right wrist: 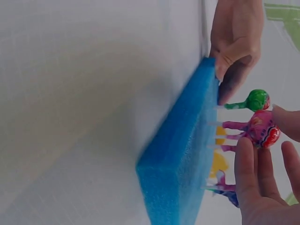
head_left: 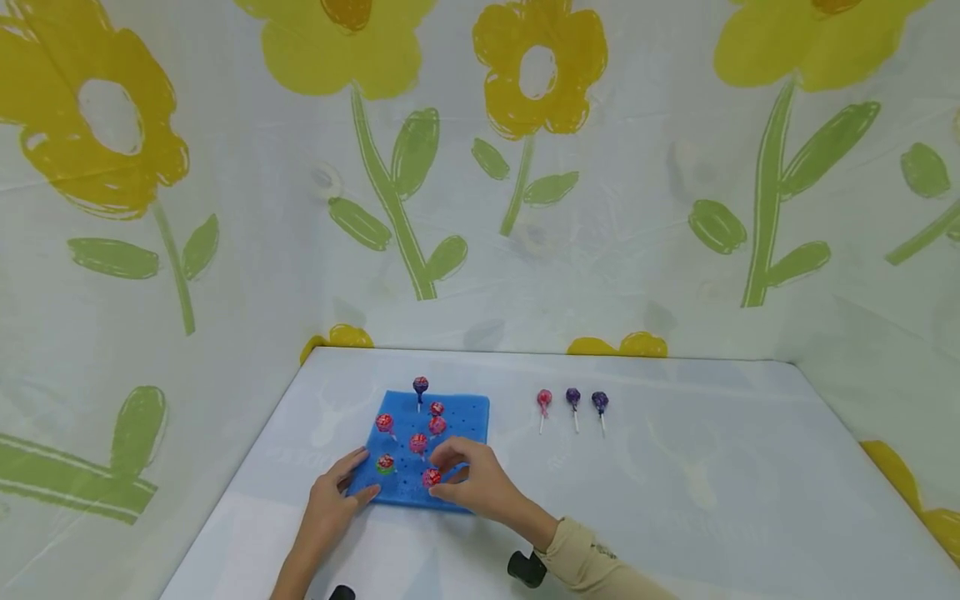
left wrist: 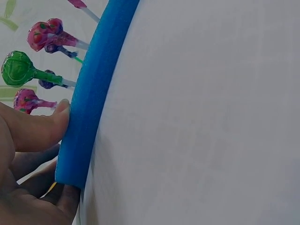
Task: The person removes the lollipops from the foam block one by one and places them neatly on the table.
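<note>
A blue foam block [head_left: 405,493] with small holes lies on the table, and several wrapped lollipops stand in it on their sticks. My left hand [head_left: 328,507] grips its near left corner, thumb on the upper face and the other fingers around the side. At the block's front, my right hand [head_left: 483,483] pinches a pink-and-red lollipop [right wrist: 260,127] by its candy head between thumb and finger. That lollipop's stick meets the foam. Beside it stands a green-and-red lollipop [head_left: 385,464]. Farther back are pink lollipops [head_left: 417,442] and a purple-blue one [head_left: 421,386].
To the right of the block, a pink lollipop [head_left: 543,400] and two purple lollipops [head_left: 573,397] lie in a row on the white table [head_left: 675,492]. Behind the table hangs a white curtain [head_left: 615,250] printed with yellow flowers.
</note>
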Tool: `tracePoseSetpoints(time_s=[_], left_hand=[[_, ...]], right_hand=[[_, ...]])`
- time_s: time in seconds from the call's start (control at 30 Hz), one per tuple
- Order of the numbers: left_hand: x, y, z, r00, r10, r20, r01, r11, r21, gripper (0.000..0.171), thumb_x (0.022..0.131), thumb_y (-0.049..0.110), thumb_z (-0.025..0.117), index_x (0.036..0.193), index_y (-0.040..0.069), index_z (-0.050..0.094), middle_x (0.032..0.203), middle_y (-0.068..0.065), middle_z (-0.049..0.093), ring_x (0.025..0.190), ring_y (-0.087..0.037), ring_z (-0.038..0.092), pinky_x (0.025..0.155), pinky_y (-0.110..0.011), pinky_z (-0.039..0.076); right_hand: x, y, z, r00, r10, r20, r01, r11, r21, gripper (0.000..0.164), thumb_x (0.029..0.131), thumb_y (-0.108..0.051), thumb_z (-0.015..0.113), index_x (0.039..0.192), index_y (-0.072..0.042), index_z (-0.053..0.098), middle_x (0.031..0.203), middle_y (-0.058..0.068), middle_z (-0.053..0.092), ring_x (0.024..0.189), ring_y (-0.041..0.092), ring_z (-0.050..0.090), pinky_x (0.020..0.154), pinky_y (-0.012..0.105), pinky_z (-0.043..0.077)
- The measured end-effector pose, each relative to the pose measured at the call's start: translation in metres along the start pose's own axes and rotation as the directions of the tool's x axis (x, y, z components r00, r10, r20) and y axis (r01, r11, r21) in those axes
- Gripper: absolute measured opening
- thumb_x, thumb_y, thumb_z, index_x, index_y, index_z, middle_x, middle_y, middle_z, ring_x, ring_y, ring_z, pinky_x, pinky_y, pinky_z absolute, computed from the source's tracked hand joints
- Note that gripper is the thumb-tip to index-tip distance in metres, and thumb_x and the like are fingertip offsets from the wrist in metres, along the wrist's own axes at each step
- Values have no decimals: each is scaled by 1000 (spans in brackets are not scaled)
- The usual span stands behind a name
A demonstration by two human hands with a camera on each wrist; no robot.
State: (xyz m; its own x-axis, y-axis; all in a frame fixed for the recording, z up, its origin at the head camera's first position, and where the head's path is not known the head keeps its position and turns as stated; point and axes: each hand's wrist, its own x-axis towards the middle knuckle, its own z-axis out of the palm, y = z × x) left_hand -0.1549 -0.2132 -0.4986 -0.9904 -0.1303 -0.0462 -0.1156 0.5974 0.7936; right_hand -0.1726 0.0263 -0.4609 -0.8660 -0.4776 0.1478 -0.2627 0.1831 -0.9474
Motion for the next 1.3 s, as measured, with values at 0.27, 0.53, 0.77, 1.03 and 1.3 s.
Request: tracePoseSetpoints(time_s=[0.27, 0.53, 0.77, 1.03, 1.3], left_hand=[[1, -1, 0, 1000, -1, 13, 1, 1000, -8, 58, 83, 1, 69, 136, -1, 47, 145, -20, 38, 133, -41, 34, 108, -48, 34], [0, -1, -1, 1000, 0, 8, 0, 1000, -11, 57, 82, 1, 69, 135, -3, 48, 144, -22, 39, 133, -41, 34, 108, -48, 34], [-1, 1, 1, 1000, 2, 1, -2, 1000, -9, 57, 82, 0, 69, 135, -3, 48, 144, -22, 39, 133, -41, 33, 108, -48, 34], [-1, 0, 1, 1000, -7, 0, 7, 1000, -12, 57, 82, 1, 70, 135, -3, 48, 144, -22, 39, 133, -41, 33, 108, -48, 34], [-1, -2, 0, 1000, 9, 4, -9, 999, -33, 58, 82, 1, 70, 135, -2, 48, 144, -21, 39, 133, -40, 34, 108, -48, 34]], right_hand=[[1, 5, 7, 998, 33, -48, -33, 999, 1, 23, 78, -7, 76, 98, -8, 65, 94, -1, 65, 88, 15, 62, 74, 22, 56], [3, 9, 15, 998, -3, -68, 3, 1000, -1, 24, 78, -4, 76, 99, -7, 65, 95, -1, 64, 88, 14, 62, 77, 30, 58], [4, 1, 18, 994, -18, -105, 20, 1000, 18, 23, 79, 2, 73, 100, -1, 63, 98, 6, 66, 89, 21, 64, 77, 29, 58], [2, -6, 20, 992, -17, -121, 24, 998, 54, 22, 80, 4, 72, 100, 1, 63, 100, 12, 64, 92, 29, 65, 77, 25, 57], [8, 8, 20, 983, -49, -177, 61, 996, 63, 21, 80, -8, 75, 100, -10, 65, 96, -1, 65, 89, 11, 64, 75, 21, 57]])
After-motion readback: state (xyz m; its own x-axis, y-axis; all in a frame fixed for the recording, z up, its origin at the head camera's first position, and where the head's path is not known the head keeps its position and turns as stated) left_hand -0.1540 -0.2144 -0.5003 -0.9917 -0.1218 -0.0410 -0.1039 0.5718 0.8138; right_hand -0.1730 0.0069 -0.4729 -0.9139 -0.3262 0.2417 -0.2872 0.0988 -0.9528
